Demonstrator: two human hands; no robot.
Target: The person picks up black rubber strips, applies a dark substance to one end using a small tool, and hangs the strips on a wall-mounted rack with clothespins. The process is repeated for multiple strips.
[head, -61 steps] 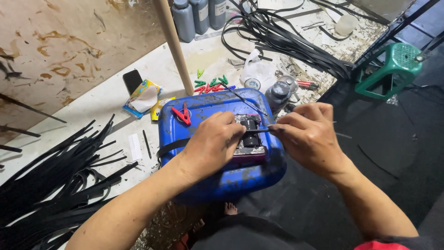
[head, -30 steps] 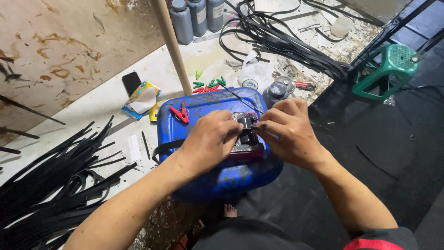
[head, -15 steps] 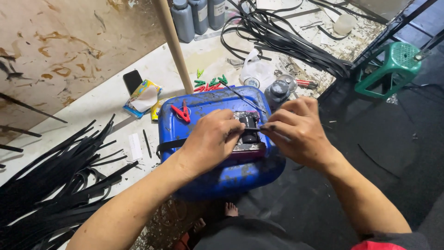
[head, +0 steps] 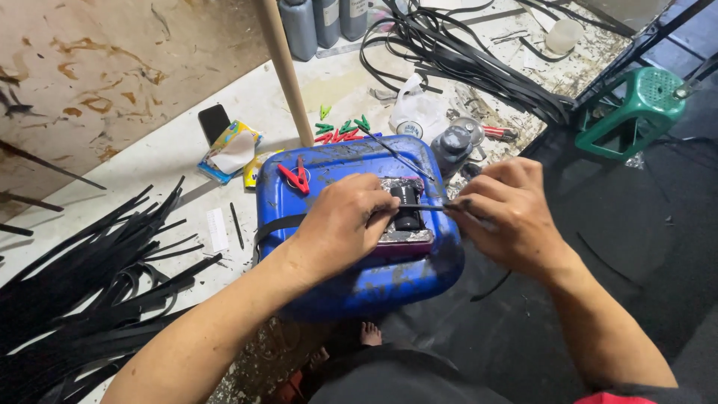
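Resting on the blue jerrycan (head: 359,277), your left hand (head: 340,228) pins a small black part (head: 407,209) and one end of a thin black strip (head: 426,206) with curled fingers. Your right hand (head: 508,217) pinches the strip's other end (pulled level across the part). A red clip (head: 297,178) lies nearby.

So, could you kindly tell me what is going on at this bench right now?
A person works over a blue plastic jerrycan lying on its side. The left hand presses down on a small black cylinder resting on a flat block on the can, while the right hand pinches a thin black strip stretched across it. A red clip lies on the can, and black strips are piled to the left.
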